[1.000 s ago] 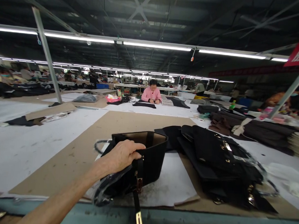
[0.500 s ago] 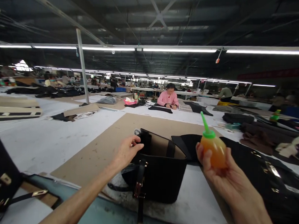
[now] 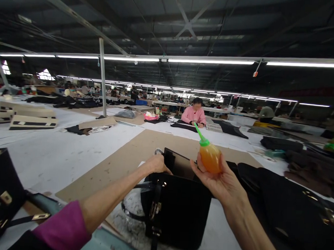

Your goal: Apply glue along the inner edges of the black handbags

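A black handbag [image 3: 180,210] stands upright and open on the table in front of me, a strap with a gold buckle hanging down its front. My left hand [image 3: 157,164] grips the bag's top rim at the left corner. My right hand [image 3: 218,180] is raised over the bag's right side, closed around a small squeeze bottle [image 3: 209,156] of orange liquid with a green nozzle pointing up and away.
A brown cardboard sheet [image 3: 132,149] covers the white table. A pile of black bags [image 3: 291,204] lies at right; another black bag [image 3: 0,195] sits at the left edge. A person in pink [image 3: 195,116] works at the far side. Stacked pieces [image 3: 31,121] lie far left.
My view has drifted left and closer. My right hand has brought the orange bottle into view and moved it left over the bag. My left hand stays on the bag's rim.
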The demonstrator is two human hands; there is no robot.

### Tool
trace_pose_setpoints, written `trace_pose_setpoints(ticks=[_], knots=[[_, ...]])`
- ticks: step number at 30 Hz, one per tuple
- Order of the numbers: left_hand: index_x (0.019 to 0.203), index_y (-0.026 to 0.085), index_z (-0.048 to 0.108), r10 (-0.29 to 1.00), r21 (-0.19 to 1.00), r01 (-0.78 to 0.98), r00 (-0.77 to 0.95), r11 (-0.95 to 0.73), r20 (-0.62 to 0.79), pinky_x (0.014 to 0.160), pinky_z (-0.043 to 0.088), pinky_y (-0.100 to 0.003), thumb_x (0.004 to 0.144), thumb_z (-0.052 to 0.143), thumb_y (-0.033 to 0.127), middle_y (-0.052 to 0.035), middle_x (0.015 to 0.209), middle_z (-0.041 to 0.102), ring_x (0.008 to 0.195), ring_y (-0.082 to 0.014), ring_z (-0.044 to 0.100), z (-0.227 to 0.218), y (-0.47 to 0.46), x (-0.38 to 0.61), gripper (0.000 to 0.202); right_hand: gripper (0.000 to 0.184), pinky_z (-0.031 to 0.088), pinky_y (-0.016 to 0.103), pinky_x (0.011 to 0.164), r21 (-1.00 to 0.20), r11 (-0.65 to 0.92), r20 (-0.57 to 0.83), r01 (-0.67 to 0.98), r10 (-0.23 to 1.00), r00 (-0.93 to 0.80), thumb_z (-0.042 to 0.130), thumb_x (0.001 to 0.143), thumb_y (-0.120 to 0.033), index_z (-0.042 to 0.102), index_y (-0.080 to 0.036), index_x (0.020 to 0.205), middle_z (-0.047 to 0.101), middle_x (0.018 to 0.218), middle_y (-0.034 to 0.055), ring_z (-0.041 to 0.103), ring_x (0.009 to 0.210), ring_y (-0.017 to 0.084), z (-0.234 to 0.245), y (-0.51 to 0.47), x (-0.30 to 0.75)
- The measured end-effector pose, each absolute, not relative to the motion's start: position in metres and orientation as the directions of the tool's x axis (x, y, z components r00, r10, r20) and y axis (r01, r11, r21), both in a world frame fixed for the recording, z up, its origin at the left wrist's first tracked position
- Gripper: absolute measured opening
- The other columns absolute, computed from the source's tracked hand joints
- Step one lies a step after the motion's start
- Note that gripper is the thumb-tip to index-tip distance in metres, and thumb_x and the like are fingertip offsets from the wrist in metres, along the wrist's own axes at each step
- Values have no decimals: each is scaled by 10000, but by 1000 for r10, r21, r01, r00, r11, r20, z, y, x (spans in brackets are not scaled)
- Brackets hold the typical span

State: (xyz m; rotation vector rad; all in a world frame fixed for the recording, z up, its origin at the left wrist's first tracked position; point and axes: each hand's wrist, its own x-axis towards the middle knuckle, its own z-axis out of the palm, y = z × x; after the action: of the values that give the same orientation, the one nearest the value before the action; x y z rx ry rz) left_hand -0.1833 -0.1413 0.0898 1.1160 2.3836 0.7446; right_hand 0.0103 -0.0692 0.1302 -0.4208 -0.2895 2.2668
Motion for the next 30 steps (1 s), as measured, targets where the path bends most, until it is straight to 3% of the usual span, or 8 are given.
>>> trace_pose_setpoints(ticks=[3, 9, 13, 16, 22, 27, 30], knots=[[577, 151, 569, 788, 490, 634, -578, 598, -213, 633, 471, -364, 446, 812, 425, -80, 608, 602, 726, -309, 619, 89, -133, -186, 389, 156, 428, 665, 824, -352, -662, -230, -662, 747, -624, 544, 929, -304, 652, -195, 954, 666, 978, 51, 619, 908, 286, 130, -70, 10], [573, 167, 551, 785, 518, 634, -607, 574, -127, 669, 450, -325, 465, 802, 339, -47, 618, 577, 766, -274, 604, 77, -122, -201, 323, 158, 392, 669, 865, -372, -664, -296, -648, 747, -596, 557, 921, -300, 663, -200, 863, 671, 971, 45, 608, 950, 297, 133, -78, 19], [534, 172, 549, 739, 616, 550, -669, 563, -78, 623, 419, -286, 515, 666, 103, 21, 464, 452, 697, -225, 572, 65, -137, -230, 137, 175, 408, 661, 854, -386, -664, -325, -640, 748, -579, 534, 932, -287, 667, -207, 853, 663, 1004, 49, 612, 939, 290, 133, -80, 24], [546, 173, 507, 715, 758, 445, -698, 477, -40, 545, 387, -238, 527, 540, 34, 53, 437, 403, 589, -160, 525, 49, -154, -242, 144, 181, 419, 665, 836, -406, -652, -334, -641, 758, -560, 524, 936, -274, 663, -198, 849, 656, 1020, 60, 613, 936, 294, 133, -80, 24], [687, 186, 430, 675, 977, 166, -737, 131, 35, 557, 412, -197, 564, 448, 68, 48, 605, 518, 554, -87, 510, 12, -157, -226, 172, 178, 461, 654, 778, -433, -633, -305, -642, 773, -556, 496, 945, -235, 655, -188, 882, 640, 1048, 90, 599, 973, 319, 130, -81, 20], [735, 181, 497, 755, 1000, -6, -655, -28, 17, 494, 397, -222, 530, 481, 148, 37, 581, 523, 492, -105, 492, 4, -149, -229, 209, 156, 468, 649, 772, -434, -610, -309, -663, 792, -527, 504, 939, -220, 648, -202, 880, 635, 1056, 77, 596, 982, 316, 129, -79, 20], [763, 177, 540, 823, 996, -37, -567, -83, 48, 521, 412, -225, 560, 521, 197, 27, 622, 550, 548, -119, 524, 9, -160, -232, 205, 160, 477, 645, 758, -441, -600, -301, -667, 799, -520, 493, 942, -209, 642, -202, 885, 635, 1053, 75, 605, 958, 312, 130, -78, 18]])
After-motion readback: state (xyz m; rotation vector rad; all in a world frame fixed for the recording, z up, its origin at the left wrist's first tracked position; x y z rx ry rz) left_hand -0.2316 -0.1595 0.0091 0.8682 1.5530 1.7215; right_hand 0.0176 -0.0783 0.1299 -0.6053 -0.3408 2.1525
